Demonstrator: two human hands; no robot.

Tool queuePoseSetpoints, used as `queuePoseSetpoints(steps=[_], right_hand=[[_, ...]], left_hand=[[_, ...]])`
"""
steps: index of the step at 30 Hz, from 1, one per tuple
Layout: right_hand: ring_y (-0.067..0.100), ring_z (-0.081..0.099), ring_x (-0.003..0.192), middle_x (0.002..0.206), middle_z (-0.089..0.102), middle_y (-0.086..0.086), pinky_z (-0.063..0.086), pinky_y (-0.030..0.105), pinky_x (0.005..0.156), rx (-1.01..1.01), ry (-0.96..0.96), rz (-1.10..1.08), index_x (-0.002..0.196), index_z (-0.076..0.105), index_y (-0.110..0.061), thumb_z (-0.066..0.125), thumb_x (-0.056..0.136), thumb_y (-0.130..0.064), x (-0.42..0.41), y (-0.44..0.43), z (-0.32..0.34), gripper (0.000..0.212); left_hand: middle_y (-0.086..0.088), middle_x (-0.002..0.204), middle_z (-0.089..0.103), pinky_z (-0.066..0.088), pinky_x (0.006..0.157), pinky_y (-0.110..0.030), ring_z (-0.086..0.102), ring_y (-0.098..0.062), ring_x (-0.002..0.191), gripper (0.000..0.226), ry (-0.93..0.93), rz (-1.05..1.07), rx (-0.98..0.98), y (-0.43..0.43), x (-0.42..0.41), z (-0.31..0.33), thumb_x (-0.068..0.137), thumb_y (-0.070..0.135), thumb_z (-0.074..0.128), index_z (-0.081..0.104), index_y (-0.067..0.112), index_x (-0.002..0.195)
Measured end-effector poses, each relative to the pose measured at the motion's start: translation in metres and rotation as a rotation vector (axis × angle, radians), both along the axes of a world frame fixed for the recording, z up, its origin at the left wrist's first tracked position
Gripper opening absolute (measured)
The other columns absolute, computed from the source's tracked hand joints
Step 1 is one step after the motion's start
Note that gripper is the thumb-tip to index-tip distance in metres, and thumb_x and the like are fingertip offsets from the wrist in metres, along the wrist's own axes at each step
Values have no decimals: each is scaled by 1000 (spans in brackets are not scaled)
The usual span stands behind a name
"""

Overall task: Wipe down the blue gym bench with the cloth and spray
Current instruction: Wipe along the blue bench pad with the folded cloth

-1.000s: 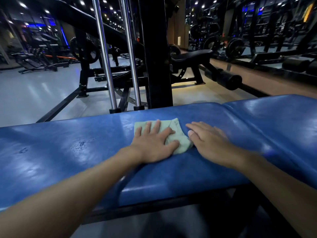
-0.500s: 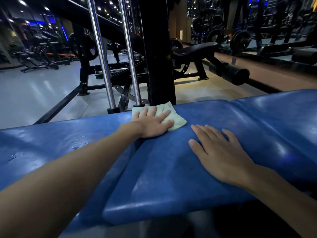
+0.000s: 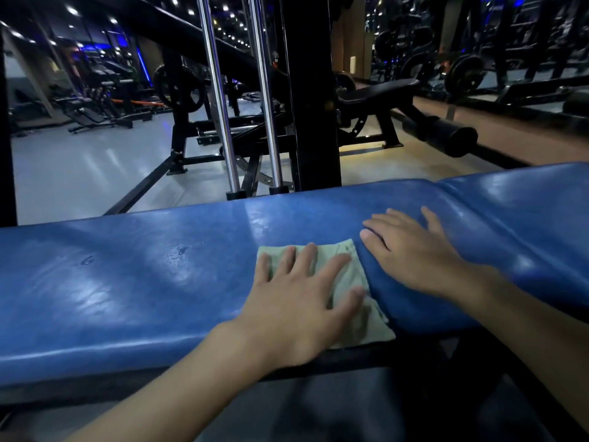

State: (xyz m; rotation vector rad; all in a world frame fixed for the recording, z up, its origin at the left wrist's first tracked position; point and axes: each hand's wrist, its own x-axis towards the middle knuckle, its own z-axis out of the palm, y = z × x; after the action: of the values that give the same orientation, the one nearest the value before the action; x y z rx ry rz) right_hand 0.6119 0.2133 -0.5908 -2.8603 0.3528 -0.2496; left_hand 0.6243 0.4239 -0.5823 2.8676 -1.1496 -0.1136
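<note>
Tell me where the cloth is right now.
In the head view, the green cloth lies right of centre on the blue bench, at its near edge, flat under the left hand; the right hand rests to its right.

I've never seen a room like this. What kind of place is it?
Most likely a gym: there is a padded blue bench in front, a round weight plate on a rack behind it, and a machine with shiny steel rods.

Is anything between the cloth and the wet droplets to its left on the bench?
Nothing visible. The left hand presses the green cloth flat on the blue bench; bare pad runs to the droplets. The right hand rests opposite.
</note>
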Motion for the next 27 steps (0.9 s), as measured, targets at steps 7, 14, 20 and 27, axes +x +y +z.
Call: queuePoseSetpoints(steps=[7,14,20,27], right_hand=[[5,-4,150,165,5,-12,-6,46,121,-3,120,53,155,19,-36,13,101,-55,6,0,-9,57],[5,-11,149,164,-4,-14,-3,47,121,-82,159,47,154,8,-41,10,97,-58,7,1,-12,60],[5,-8,150,165,-2,-13,-2,46,121,-103,139,30,153,8,-42,11,98,-55,7,2,-14,57],[5,-4,150,165,2,-13,-3,45,121,-61,126,37,154,14,-41,13,98,-58,7,1,-12,59]], left_hand=[[-1,166,-7,-6,118,-57,-10,-26,152,66,11,87,90,-29,80,-9,92,74,14,-3,52,152],[-1,167,5,1,117,-60,3,-29,152,65,-10,179,97,-71,212,-7,89,75,14,4,56,150],[-3,166,10,4,116,-60,7,-30,151,65,-13,210,104,-75,219,-7,88,73,13,4,55,150],[-1,166,-2,-1,118,-57,-5,-27,152,69,-42,52,102,-21,95,-12,87,75,7,-4,52,151]])
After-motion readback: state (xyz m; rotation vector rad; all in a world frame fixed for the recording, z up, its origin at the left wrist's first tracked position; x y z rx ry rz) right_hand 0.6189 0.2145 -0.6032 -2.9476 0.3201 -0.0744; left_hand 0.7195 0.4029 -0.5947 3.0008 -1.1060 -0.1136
